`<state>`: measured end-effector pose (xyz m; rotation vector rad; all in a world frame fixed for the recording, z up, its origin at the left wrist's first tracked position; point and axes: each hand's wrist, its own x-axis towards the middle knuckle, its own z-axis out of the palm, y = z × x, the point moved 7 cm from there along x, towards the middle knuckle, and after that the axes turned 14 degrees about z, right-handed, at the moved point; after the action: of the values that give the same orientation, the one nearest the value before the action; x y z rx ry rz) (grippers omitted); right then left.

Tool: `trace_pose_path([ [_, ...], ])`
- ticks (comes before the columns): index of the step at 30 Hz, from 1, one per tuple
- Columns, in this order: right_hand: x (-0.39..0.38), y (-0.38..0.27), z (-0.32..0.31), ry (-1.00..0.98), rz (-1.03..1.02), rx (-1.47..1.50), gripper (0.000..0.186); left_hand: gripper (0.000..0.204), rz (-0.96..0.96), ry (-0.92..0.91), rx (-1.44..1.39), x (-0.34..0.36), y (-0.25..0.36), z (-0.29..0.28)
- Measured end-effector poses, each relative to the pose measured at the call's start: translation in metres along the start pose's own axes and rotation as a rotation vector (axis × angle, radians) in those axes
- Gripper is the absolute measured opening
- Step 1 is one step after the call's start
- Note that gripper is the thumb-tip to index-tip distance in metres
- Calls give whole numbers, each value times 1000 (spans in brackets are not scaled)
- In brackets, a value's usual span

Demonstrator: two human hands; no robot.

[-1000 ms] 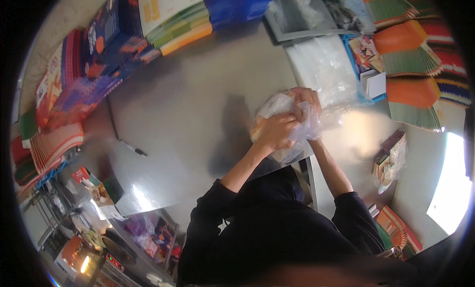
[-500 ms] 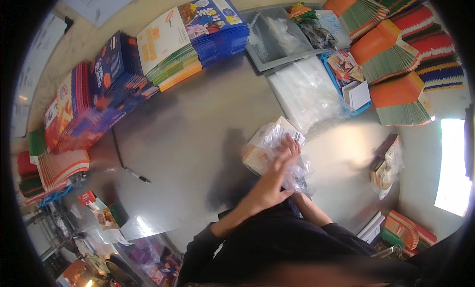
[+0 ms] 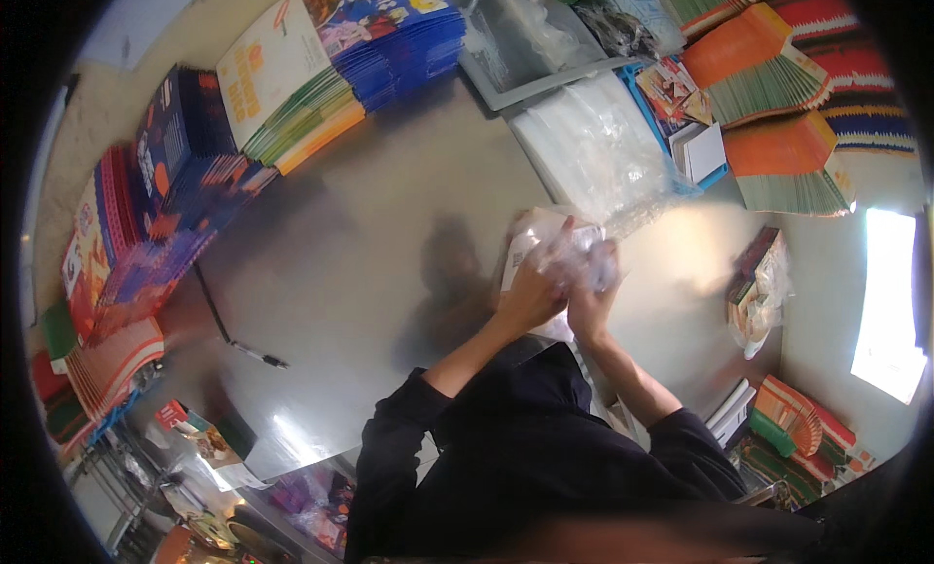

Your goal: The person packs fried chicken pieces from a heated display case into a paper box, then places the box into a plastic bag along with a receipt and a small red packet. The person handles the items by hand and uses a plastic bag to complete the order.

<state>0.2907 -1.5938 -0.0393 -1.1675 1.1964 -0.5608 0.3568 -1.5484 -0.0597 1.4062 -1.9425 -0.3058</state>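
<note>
A pale, flat carton or packet with printing [image 3: 522,245] lies in front of me on the metal table. Crumpled clear plastic, seemingly a bag [image 3: 576,255], is bunched over its top. My left hand [image 3: 538,286] comes in from the lower left, its fingers curled into the plastic. Close beside it, my right hand [image 3: 592,296] is closed round the plastic from the right. Motion smears the fingertips of both hands. Part of the carton is hidden under the hands and the plastic.
Beyond the hands lies a stack of clear plastic bags [image 3: 593,145], beside a grey bin [image 3: 530,87]. Folded cartons line the table's back left [image 3: 399,68] and right [image 3: 778,160]. A pen on a cord [image 3: 258,355] lies at left. A plastic-wrapped bundle [image 3: 757,296] sits at right.
My right hand has come up from below the packet to its top, next to the left. The plastic is now gathered between both hands. The packet has turned, and the whole view has shifted slightly.
</note>
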Motion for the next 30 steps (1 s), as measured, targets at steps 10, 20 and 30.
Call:
trace_pose_path([
  [10,-64,-88,72,-433,-676,-1821,65,34,-89,704,-295,-8,-8,-3],
  [20,40,-18,12,-814,-218,-1397,35,41,-97,123,26,5,-37,-17],
  [30,18,-116,74,-413,-683,-1368,44,52,-471,-74,-398,-7,80,-78],
])
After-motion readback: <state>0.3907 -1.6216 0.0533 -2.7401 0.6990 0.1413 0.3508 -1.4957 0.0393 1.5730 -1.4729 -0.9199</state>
